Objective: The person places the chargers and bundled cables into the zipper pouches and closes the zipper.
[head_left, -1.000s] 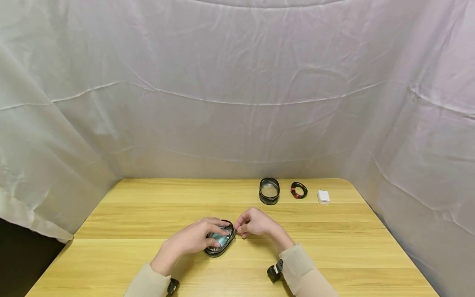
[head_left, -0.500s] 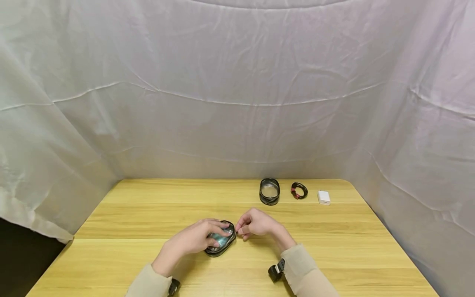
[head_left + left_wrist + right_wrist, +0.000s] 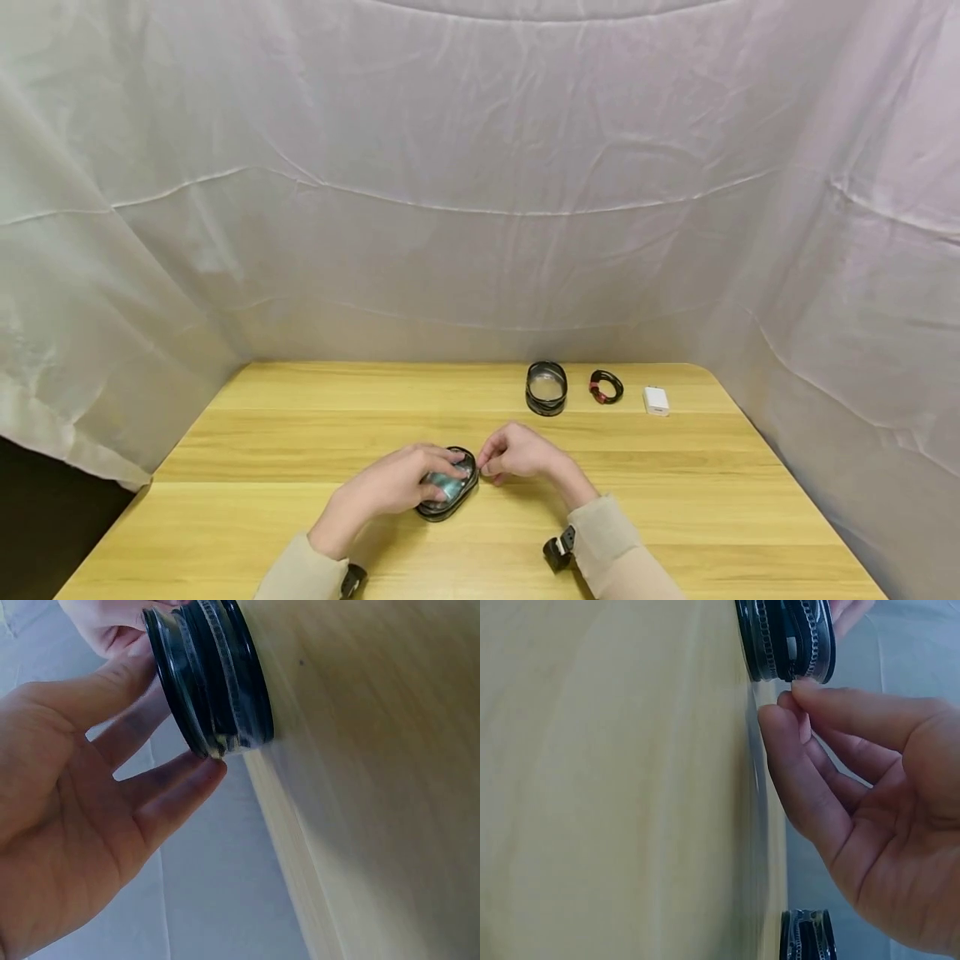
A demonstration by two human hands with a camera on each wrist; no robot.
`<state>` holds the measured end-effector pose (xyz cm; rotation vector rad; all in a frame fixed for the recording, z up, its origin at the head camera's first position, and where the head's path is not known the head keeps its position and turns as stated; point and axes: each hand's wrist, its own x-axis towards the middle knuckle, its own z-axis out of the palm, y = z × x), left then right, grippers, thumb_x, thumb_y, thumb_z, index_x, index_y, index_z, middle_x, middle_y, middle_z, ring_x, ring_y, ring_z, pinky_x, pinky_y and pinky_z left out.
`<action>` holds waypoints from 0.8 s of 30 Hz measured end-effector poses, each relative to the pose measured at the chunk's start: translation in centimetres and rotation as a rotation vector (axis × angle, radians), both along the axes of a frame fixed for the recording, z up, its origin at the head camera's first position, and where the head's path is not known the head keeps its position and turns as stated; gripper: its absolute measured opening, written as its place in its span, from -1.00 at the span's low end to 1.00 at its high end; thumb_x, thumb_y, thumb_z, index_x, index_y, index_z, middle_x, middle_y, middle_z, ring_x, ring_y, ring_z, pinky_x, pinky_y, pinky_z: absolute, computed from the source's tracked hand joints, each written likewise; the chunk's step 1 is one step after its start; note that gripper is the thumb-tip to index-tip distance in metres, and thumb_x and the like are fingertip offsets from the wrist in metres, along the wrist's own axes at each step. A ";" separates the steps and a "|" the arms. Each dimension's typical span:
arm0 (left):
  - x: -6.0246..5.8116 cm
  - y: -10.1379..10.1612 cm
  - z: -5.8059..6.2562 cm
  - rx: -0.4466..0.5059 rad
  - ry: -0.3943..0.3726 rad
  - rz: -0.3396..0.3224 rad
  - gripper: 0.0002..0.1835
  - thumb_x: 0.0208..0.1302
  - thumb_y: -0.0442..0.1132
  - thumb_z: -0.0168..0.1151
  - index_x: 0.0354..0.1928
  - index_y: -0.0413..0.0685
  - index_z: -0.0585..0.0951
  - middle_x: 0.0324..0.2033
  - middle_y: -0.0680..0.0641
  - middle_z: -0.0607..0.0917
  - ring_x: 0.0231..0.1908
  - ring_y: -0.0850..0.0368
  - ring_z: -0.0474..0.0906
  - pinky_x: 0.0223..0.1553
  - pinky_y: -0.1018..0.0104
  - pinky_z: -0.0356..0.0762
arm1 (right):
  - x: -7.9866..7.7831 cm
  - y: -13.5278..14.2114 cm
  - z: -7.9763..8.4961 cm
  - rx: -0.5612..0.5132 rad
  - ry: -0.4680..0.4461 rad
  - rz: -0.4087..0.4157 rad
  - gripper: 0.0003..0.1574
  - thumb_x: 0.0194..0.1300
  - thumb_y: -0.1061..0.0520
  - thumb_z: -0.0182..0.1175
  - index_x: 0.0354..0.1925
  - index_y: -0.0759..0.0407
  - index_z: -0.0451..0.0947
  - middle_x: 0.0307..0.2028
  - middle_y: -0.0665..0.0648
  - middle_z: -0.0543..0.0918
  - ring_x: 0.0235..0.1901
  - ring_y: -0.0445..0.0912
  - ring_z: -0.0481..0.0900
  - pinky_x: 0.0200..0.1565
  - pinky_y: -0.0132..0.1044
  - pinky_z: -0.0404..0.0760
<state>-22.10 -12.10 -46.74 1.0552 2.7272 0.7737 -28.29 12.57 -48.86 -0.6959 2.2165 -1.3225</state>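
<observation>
A small oval zipper pouch [image 3: 452, 485], see-through with black trim, lies on the table with something pale blue-green inside. My left hand [image 3: 397, 479] grips it from above, its thumb and fingers spread over the top and round the side. In the left wrist view two fingertips [image 3: 214, 771] press the pouch's side wall. My right hand [image 3: 521, 452] is at the pouch's right end; thumb and forefinger pinch the zipper pull [image 3: 795, 678], mostly covered by the fingertips. Above the pull in the right wrist view, the two rows of zipper teeth [image 3: 810, 637] stand apart, showing a dark gap.
Toward the back of the wooden table [image 3: 337, 400] stands a second clear pouch with black trim [image 3: 546, 406]. Right of it lie a coiled black cable [image 3: 615, 385] with a red tie and a white charger plug [image 3: 656, 401]. Pale curtains [image 3: 480, 275] hang around the table.
</observation>
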 end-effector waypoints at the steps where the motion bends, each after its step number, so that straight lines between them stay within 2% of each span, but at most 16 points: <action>1: 0.0 0.0 0.0 -0.004 0.002 0.000 -0.61 0.29 -0.31 0.45 0.17 -0.02 0.75 0.31 -0.13 0.62 0.31 -0.13 0.53 0.29 -0.05 0.55 | 0.0 0.0 0.0 0.007 0.010 -0.008 -0.95 0.30 0.43 0.32 -0.27 0.38 0.71 -0.37 0.14 0.74 -0.37 -0.04 0.73 -0.28 -0.16 0.81; 7: 0.0 0.0 0.2 -0.044 0.007 0.008 -0.58 0.33 -0.19 0.45 0.22 0.03 0.72 0.33 -0.10 0.60 0.33 -0.18 0.49 0.30 -0.13 0.52 | 0.0 -0.4 -0.4 0.048 0.047 -0.066 -0.94 0.32 0.41 0.33 -0.29 0.35 0.73 -0.39 0.11 0.75 -0.41 -0.06 0.73 -0.31 -0.21 0.80; 13: 0.2 0.2 0.5 -0.087 0.051 0.016 -0.56 0.29 -0.14 0.49 0.21 0.07 0.73 0.30 -0.11 0.62 0.26 -0.20 0.51 0.20 -0.16 0.58 | 0.0 -0.7 -0.3 0.068 0.053 -0.118 -0.93 0.35 0.39 0.31 -0.30 0.35 0.73 -0.40 0.11 0.74 -0.43 -0.08 0.72 -0.31 -0.23 0.79; 18: 0.3 0.4 0.5 -0.093 0.096 -0.017 -0.54 0.26 -0.18 0.50 0.21 0.01 0.73 0.32 -0.09 0.61 0.35 -0.28 0.42 0.30 -0.22 0.50 | 0.2 -0.8 -0.2 0.048 0.044 -0.121 -0.92 0.35 0.40 0.30 -0.30 0.36 0.71 -0.39 0.14 0.73 -0.44 -0.07 0.71 -0.31 -0.23 0.80; 24: 0.0 0.3 0.0 -0.078 0.080 -0.040 -0.55 0.30 -0.19 0.46 0.24 0.02 0.71 0.36 -0.04 0.58 0.37 -0.13 0.45 0.34 -0.06 0.50 | 0.3 -0.8 -0.2 0.028 0.040 -0.113 -0.92 0.35 0.42 0.29 -0.31 0.38 0.70 -0.41 0.15 0.73 -0.46 -0.07 0.71 -0.31 -0.22 0.80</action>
